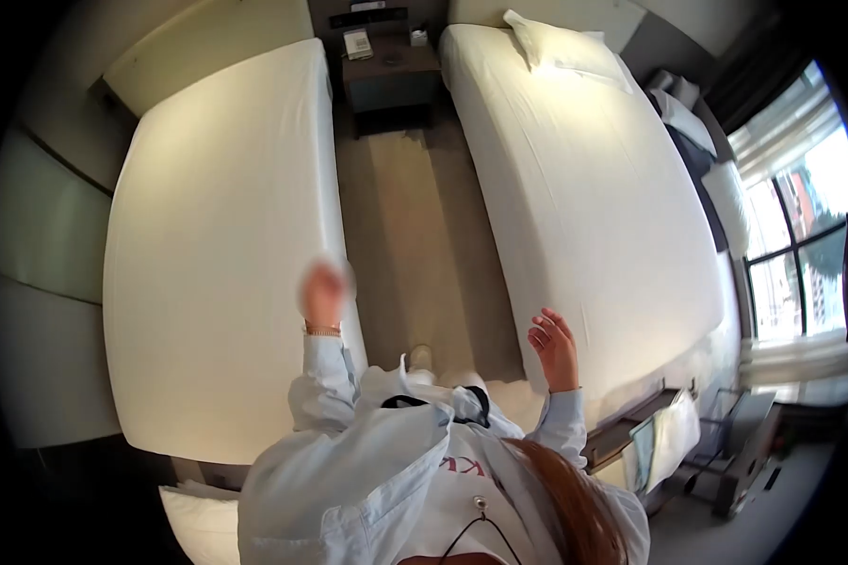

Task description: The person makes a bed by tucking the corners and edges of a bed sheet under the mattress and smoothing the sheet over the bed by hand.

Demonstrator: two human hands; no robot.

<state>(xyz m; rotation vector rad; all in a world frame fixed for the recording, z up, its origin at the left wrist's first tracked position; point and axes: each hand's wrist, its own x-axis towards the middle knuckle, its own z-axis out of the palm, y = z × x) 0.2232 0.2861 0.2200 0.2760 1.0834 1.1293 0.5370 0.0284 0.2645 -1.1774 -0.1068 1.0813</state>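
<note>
My left hand (323, 295) is over the inner edge of the left bed (217, 226), which has a smooth white fitted sheet. A blur covers this hand, so its fingers cannot be made out. My right hand (556, 350) is raised beside the lower corner of the right bed (594, 207), also dressed in a white sheet. Its fingers are loosely bent and apart, and nothing is in them. On the far end of that bed rests a white pillow (570, 55).
Between the beds runs a carpeted aisle (415, 235), ending at a nightstand (392, 75) with a telephone (357, 43). More pillows (725, 202) lie by the window (801, 245). A white pillow (203, 523) is at lower left; white cloths (671, 438) hang at lower right.
</note>
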